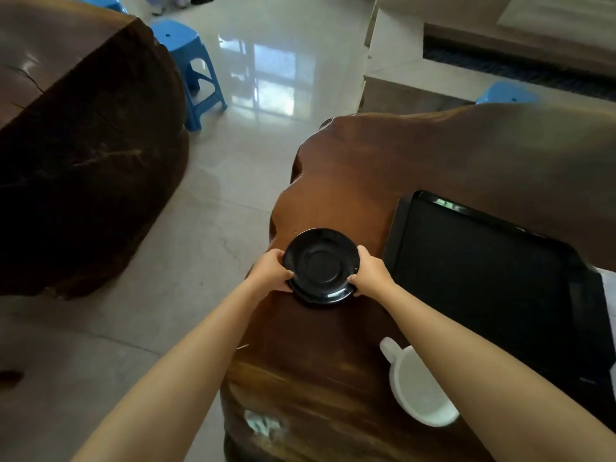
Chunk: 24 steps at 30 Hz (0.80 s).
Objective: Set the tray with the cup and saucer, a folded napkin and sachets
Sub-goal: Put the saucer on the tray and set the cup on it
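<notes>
My left hand [271, 270] and right hand [370, 273] each grip an opposite edge of the black saucer [321, 265], at the table's [416, 155] near-left edge. I should keep it level, then carry it right onto the empty tray [480, 278].

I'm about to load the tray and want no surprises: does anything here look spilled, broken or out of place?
Nothing stands out. Both hands, left hand and right hand, grip the intact black saucer over the wooden table; white cup upright, black tray bare.
</notes>
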{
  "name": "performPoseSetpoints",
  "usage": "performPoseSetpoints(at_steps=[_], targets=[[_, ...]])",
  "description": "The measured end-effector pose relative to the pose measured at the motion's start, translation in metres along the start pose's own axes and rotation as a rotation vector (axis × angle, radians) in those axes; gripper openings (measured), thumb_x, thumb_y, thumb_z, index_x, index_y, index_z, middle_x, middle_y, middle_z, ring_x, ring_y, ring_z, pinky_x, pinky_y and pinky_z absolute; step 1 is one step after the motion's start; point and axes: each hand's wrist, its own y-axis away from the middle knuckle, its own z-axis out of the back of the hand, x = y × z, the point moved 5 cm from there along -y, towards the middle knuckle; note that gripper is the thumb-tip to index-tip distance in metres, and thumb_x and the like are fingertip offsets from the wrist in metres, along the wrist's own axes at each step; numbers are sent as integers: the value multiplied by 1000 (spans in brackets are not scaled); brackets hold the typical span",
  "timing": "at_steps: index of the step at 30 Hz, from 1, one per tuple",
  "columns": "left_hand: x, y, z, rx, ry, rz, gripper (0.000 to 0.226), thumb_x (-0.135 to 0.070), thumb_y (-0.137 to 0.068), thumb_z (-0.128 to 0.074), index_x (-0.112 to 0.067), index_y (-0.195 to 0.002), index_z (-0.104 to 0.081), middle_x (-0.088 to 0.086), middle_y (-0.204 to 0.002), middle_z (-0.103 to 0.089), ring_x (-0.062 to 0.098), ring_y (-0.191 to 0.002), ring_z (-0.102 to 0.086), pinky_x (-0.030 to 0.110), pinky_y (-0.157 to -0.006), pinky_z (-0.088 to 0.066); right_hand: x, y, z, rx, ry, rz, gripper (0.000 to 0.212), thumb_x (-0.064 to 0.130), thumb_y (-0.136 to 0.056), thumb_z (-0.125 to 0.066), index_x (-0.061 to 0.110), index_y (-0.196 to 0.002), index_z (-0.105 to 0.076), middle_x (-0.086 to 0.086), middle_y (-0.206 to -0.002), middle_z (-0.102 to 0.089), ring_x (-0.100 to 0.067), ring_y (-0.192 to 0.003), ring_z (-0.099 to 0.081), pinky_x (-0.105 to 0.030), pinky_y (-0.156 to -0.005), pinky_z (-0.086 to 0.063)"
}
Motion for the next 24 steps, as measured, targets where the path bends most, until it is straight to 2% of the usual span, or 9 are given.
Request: performPoseSetpoints(at_steps=[2,5,8,12,14,17,19,21,24], targets=[[3,0,-2,-11,84,18,39,-7,-78,-69,-20,-109,-49,-5,-87,-53,19,-81,-61,34,-63,-60,-3,-2,-2,-24,-116,5,49,-5,-86,-53,17,-127,-38,-13,-117,-51,-29,-93,-59,-37,-59,-59],[8,-2,-4,-38,128,36,36,-6,-77,-69,-23,-101,-50,-2,-93,-55,25,-89,-62,40,-70,-60,-7,-3,-2,-34,-257,15,45,-9,-84,-50,22,-116,-46,-9,-109,-53,-23,-85,-56,-33,-52,-57],[10,-4,-6,-40,196,80,34,-3,-77,-69,-23,-97,-51,-3,-87,-55,27,-90,-61,40,-68,-60,-11,-4,-1,-25,-354,8,47,-11,-82,-50,26,-111,-50,-3,-103,-52,-21,-85,-55,-35,-54,-58],[9,-1,-6,-41,257,129,34,0,-77,-68,-21,-99,-52,-3,-84,-54,26,-87,-60,36,-60,-60,-14,-1,-1,-12,-416,9,52,-9,-82,-51,31,-115,-51,-1,-104,-52,-23,-90,-55,-35,-55,-58],[8,2,-7,-59,248,121,33,-1,-79,-66,-19,-103,-54,-3,-85,-55,26,-87,-60,37,-62,-60,-13,1,0,-4,-419,21,50,-8,-82,-49,31,-113,-52,0,-97,-53,-24,-88,-57,-42,-62,-60],[5,10,-10,-88,270,107,37,1,-81,-64,-13,-114,-55,3,-97,-56,31,-96,-60,44,-71,-59,-11,7,7,-25,-419,74,46,-5,-81,-48,30,-109,-54,0,-92,-56,-26,-86,-61,-48,-68,-59],[3,16,-10,-81,308,92,41,3,-82,-62,-8,-120,-54,10,-106,-58,34,-98,-60,46,-74,-58,-7,12,15,-36,-436,137,46,-4,-81,-49,31,-109,-55,0,-95,-58,-27,-88,-62,-48,-68,-59],[2,23,-10,-63,360,83,43,6,-82,-60,-4,-123,-52,17,-115,-59,37,-96,-61,46,-75,-56,-3,18,22,-29,-424,218,51,-4,-82,-50,32,-118,-52,1,-105,-59,-26,-95,-61,-47,-69,-59],[-10,35,-12,-37,458,51,44,10,-82,-57,-2,-124,-52,23,-119,-58,39,-95,-61,45,-74,-54,-3,28,38,-37,-432,308,57,-3,-83,-51,32,-128,-47,3,-112,-56,-22,-94,-59,-40,-62,-60]])
